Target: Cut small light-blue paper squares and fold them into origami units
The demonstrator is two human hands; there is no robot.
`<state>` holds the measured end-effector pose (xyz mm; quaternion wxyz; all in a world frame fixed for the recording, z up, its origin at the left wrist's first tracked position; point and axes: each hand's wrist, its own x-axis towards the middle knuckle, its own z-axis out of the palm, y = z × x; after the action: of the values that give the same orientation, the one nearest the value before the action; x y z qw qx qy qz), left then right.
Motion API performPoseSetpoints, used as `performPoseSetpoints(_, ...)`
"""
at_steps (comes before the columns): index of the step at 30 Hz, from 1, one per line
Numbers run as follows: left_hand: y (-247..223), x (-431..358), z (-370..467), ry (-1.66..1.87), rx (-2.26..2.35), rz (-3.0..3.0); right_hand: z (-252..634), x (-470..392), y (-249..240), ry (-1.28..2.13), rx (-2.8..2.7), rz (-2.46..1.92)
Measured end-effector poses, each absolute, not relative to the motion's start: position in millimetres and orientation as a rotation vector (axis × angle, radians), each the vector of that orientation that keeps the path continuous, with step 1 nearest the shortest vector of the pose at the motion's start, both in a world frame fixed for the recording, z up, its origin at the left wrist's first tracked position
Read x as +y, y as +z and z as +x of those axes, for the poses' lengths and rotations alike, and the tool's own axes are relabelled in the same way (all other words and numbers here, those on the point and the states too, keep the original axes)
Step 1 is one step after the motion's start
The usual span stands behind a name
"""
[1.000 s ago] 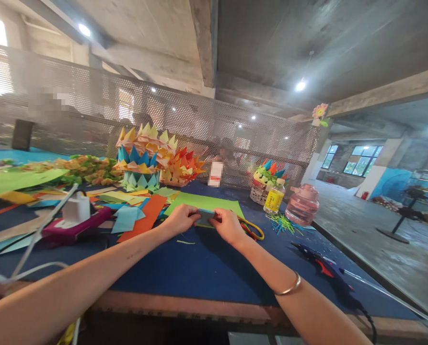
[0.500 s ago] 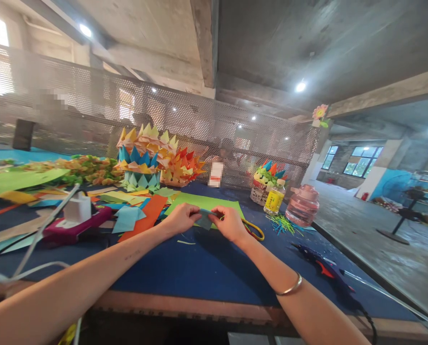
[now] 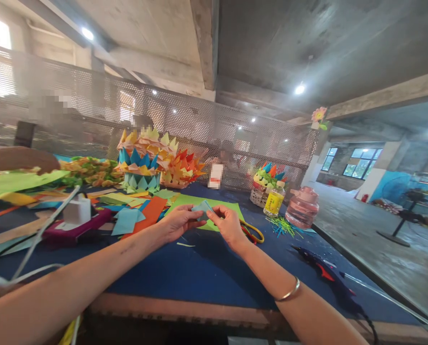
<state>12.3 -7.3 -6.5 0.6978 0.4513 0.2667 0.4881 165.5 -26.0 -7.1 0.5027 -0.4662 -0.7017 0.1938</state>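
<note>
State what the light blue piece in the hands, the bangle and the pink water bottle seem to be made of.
Light blue piece: probably matt paper; it looks thin, with straight edges and no shine.
Bangle: likely polished metal, silver-toned, with bright highlights.
Pink water bottle: probably glossy tinted plastic, being see-through with reflections, though glass isn't ruled out.

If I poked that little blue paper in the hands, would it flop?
The blue paper might bend easily, since it looks thin. It is probably light, being so small. It likely won't droop much while the left hand and right hand both hold it.
</note>
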Motion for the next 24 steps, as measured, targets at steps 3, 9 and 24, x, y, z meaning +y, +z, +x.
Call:
performPoseSetpoints(3,-9,-7,14,1.101,0.552,1.048,167,-25,-7,0.426,-1.723,-1.128)
performPoseSetpoints(9,-13,-7,17,1.188,0.577,1.207,169,-26,-6,0.288,-1.831,-1.2)
performPoseSetpoints(24,-10,-10,4,1.484,1.064,2.443,165,-31,-6,0.323,-1.805,-1.076)
